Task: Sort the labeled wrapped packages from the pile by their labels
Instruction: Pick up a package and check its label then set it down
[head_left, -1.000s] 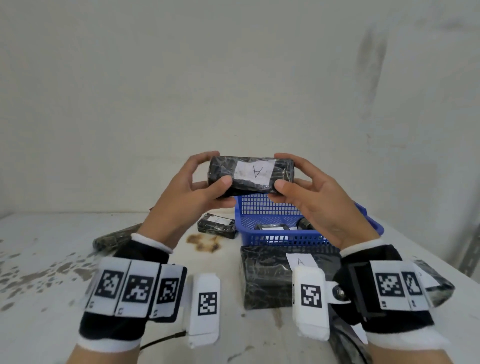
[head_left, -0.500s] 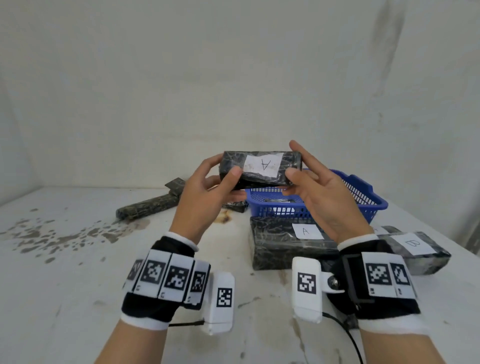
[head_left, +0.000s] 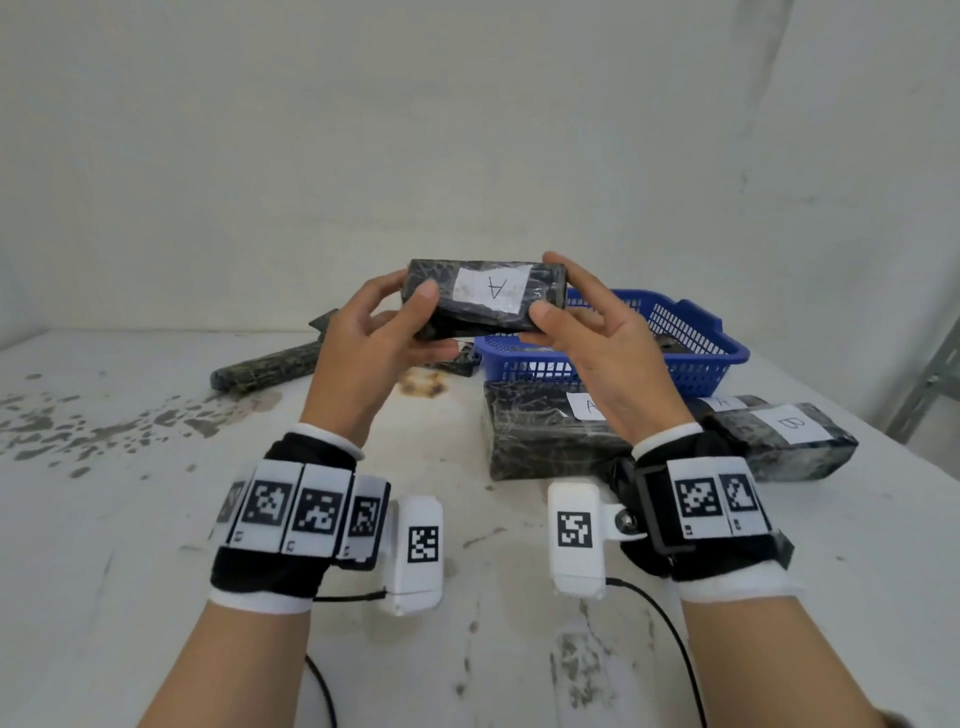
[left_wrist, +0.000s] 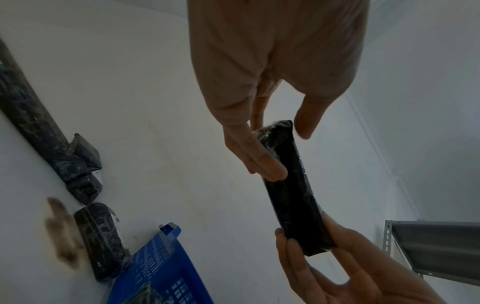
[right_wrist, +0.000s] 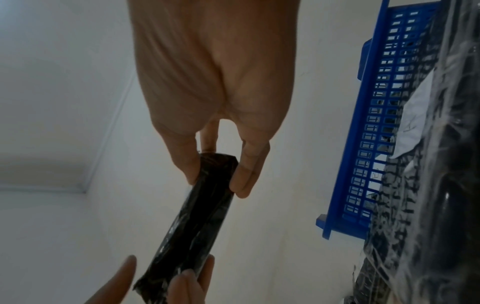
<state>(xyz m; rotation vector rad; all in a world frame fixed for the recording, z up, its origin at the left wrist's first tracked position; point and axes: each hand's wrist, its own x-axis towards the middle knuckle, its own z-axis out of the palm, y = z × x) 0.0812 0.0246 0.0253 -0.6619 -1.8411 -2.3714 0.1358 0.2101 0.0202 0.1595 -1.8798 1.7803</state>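
Observation:
A black wrapped package (head_left: 483, 299) with a white label marked A is held in the air above the table, label toward me. My left hand (head_left: 382, 332) pinches its left end between thumb and fingers, and my right hand (head_left: 576, 322) pinches its right end. The left wrist view shows the package (left_wrist: 292, 189) edge-on between both hands; so does the right wrist view (right_wrist: 197, 216). On the table below lie a large package labelled A (head_left: 545, 431), partly hidden by my right wrist, and a package labelled B (head_left: 789, 441).
A blue plastic basket (head_left: 691, 358) with dark packages inside stands behind my right hand. A long dark wrapped roll (head_left: 265, 366) and a small package (head_left: 465, 361) lie at the back left. A brown stain (head_left: 423, 384) marks the white table. A grey metal shelf (left_wrist: 436, 244) stands at the right.
Both hands have kept hold of the A package and have come slightly nearer over the table. The view has tilted down, showing more of the table and the B package.

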